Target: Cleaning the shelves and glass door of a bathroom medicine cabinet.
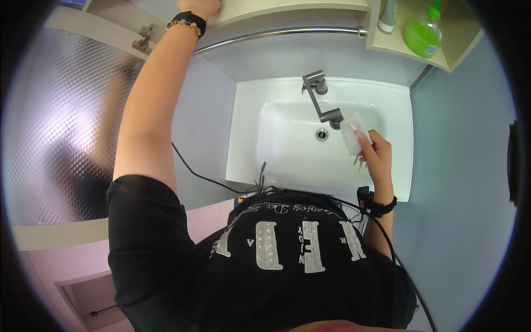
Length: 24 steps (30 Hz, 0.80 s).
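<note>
A folded white wipe or tissue (353,133) is pinched between the thumb and fingers of my right hand (376,153). It hangs over the right part of the white washbasin (244,137), just beside the outlet of the grey jointed tap (317,99). The round drain (322,134) lies to the left of the wipe. My left arm stretches up to the cream-coloured cabinet (282,10), where my left hand (199,6) is at its bottom board. The picture's top edge cuts off the fingers, so what they touch or hold is hidden.
An open cabinet door with a shiny textured face (62,124) stands at left. A chrome rail (282,33) runs below the cabinet. On the right shelf are a green soap pump bottle (422,37) and a grey tube (388,17). A black cable (193,168) trails beside me.
</note>
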Available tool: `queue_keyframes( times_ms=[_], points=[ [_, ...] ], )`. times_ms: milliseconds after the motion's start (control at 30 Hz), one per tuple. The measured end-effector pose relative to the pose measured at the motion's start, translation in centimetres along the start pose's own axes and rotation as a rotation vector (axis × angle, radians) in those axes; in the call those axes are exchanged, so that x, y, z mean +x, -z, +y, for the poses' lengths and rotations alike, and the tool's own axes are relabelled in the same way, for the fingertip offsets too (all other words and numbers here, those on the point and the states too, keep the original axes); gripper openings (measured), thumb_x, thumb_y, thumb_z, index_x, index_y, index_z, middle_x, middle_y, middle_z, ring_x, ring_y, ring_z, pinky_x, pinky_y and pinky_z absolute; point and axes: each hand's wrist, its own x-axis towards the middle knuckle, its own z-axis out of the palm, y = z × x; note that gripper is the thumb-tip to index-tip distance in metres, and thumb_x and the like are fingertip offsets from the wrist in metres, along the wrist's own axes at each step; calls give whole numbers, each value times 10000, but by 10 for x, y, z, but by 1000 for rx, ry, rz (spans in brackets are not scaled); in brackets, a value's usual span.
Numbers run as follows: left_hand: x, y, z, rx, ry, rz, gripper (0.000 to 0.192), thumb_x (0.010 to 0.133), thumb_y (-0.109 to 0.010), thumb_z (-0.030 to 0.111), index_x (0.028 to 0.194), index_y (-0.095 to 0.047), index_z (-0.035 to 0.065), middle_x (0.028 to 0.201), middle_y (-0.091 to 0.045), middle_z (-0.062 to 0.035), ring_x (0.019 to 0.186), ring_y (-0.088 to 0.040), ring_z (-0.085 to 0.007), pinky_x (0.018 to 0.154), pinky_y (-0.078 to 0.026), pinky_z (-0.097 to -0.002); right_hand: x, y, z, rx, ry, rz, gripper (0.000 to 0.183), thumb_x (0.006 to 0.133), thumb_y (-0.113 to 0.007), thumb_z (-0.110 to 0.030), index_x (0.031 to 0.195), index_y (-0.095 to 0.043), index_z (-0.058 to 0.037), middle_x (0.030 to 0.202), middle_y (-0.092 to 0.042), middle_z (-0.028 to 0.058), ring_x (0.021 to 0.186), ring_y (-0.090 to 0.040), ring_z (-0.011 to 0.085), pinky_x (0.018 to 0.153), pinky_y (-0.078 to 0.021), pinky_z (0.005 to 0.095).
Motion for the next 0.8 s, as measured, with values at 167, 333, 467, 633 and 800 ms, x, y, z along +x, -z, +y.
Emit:
queue_keyframes(
  times_ms=[167, 333, 467, 633, 800],
  points=[
    [5, -2, 4, 3, 30, 33, 289, 841, -508, 240, 929, -754, 118, 979, -717, -130, 930, -697, -262, 781, -542, -377, -1, 5, 11, -9, -22, 31, 295, 932, -623, -217, 746, -556, 3, 588, -513, 11, 520, -509, 59, 468, -387, 213],
    [73, -59, -95, -99, -88, -347, 322, 837, -486, 218, 722, -680, -13, 698, -696, -147, 567, -675, -189, 534, -501, -340, 0, 7, 14, 0, -26, 25, 314, 932, -624, -223, 728, -535, -2, 582, -507, 5, 510, -501, 59, 464, -383, 220],
    [57, -27, -88, -406, -87, -439, 324, 843, -501, 243, 870, -683, -24, 670, -686, -171, 541, -677, -187, 455, -459, -269, 0, 9, 26, 17, -52, 49, 316, 932, -623, -213, 719, -529, 0, 574, -502, 4, 508, -496, 57, 462, -376, 224],
    [14, 21, -73, -358, -149, -311, 345, 824, -521, 265, 952, -672, -16, 703, -682, -190, 605, -696, -258, 502, -506, -309, 4, 0, 17, -51, 1, 22, 299, 933, -615, -184, 718, -529, 5, 565, -498, 9, 504, -484, 54, 462, -368, 231],
    [-8, 34, -39, 18, -277, -64, 356, 728, -579, 349, 901, -741, 83, 914, -706, -174, 867, -689, -316, 777, -533, -423, 5, -1, 17, -67, 2, 5, 301, 937, -616, -210, 740, -541, 3, 580, -503, 8, 506, -488, 54, 464, -374, 222]
  ],
)
